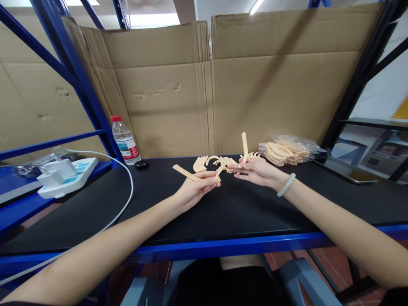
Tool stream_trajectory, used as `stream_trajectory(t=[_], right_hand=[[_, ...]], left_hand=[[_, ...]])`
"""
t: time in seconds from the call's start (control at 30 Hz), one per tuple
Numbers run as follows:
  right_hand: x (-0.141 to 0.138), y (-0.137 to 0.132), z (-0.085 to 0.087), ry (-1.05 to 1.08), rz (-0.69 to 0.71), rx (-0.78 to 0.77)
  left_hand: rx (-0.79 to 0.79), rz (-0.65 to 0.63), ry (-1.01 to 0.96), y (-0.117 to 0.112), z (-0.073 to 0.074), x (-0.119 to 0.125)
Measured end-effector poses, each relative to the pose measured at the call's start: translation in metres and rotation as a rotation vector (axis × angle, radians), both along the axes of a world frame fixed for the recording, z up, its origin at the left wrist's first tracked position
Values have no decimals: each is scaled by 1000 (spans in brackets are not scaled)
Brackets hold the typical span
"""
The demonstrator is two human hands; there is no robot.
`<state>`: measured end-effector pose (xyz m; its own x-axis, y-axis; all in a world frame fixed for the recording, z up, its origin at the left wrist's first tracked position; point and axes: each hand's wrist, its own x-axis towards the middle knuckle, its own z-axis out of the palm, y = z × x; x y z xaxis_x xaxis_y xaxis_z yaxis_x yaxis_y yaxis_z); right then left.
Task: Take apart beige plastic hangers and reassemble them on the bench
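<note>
My left hand (pixel 196 191) is closed in a pinch on a beige, flat-ended strip (pixel 185 172) that points out to the left. A curved, hook-like beige piece (pixel 219 171) rises at its fingertips; whether the two are joined is hidden by the fingers. Just to the right, my right hand (pixel 256 172) pinches another beige strip (pixel 245 146), which stands nearly upright above the thumb. Behind both hands, several matching curved beige pieces (pixel 200 163) lie in a row on the black tabletop (pixel 197 216).
A clear plastic bag of beige pieces (pixel 287 151) lies at the back right, beside a dark flat tablet-like device (pixel 347 172). At the left stand a water bottle (pixel 125 142), a small black object (pixel 141 164) and a power strip (pixel 68 178) with a white cable (pixel 127 199). Cardboard (pixel 165 97) walls the back.
</note>
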<state>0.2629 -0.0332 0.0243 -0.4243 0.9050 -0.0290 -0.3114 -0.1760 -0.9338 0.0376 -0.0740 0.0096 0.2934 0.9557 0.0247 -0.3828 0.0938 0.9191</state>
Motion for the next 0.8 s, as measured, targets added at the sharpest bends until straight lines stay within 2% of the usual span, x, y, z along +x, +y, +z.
stream_trajectory(t=[0.1,0.23,0.37,0.5,0.63,0.8], right_hand=[[-12,-8,-9,-4,111,39],[-28,-15,-20,-25,134,94],[-35,-18,-25,7,82,199],[-35,-19,-27,-26,22,300],[-36,-23,-24,-76,0,392],[-37,-28,-17,-106,-33,438]], left_hand=[[13,-7,-6,-1,0,-1],[39,-5,17,-2,1,0],[53,13,39,-2,0,1],[86,-21,59,-2,-1,1],[111,-34,99,-4,0,0],[88,-18,137,-3,0,-1]])
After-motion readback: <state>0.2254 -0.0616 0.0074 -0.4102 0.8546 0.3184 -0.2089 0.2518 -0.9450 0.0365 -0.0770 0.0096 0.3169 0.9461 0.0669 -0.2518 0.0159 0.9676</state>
